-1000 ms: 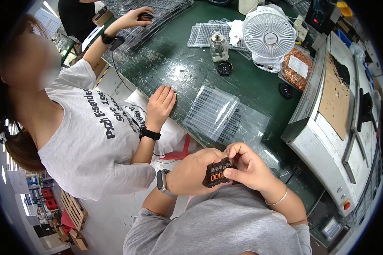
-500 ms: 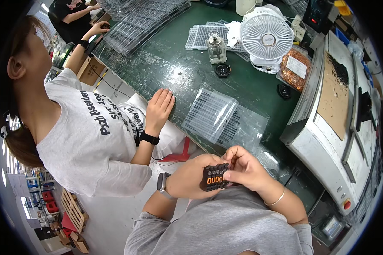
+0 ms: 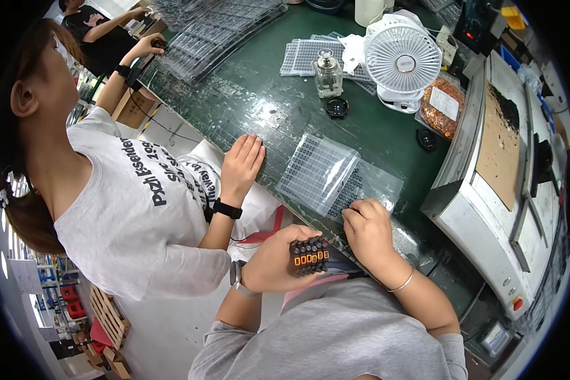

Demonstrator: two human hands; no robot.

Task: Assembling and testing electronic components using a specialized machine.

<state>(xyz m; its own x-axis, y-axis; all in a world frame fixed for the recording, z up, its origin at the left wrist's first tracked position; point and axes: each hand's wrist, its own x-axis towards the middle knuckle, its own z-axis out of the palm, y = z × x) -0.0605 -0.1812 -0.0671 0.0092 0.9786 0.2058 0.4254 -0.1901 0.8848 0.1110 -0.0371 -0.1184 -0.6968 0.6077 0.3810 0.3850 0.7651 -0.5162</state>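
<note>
My left hand [image 3: 269,263] is closed around a row of small black parts [image 3: 309,256] with orange rectangular rings on their faces. It is held low in front of my body, off the table. My right hand [image 3: 372,235] is at the near edge of a clear sheet [image 3: 320,170] carrying rows of small dark rectangular rings. Its thumb and fingers are curled together at that sheet's lower right part. Whatever lies between those fingertips is hidden. A second clear sheet [image 3: 381,185] lies partly beneath the first.
The green table [image 3: 234,98] holds a glass pump bottle [image 3: 328,75], black round cases [image 3: 337,107], a white fan [image 3: 404,63] and a bag of copper-coloured parts [image 3: 442,104]. A grey machine [image 3: 472,209] borders the right. At left sits a co-worker [image 3: 126,209], one hand on the table edge.
My right hand has left the black parts and moved up to the ringed sheet. My left hand, still gripping the row, has shifted slightly left.
</note>
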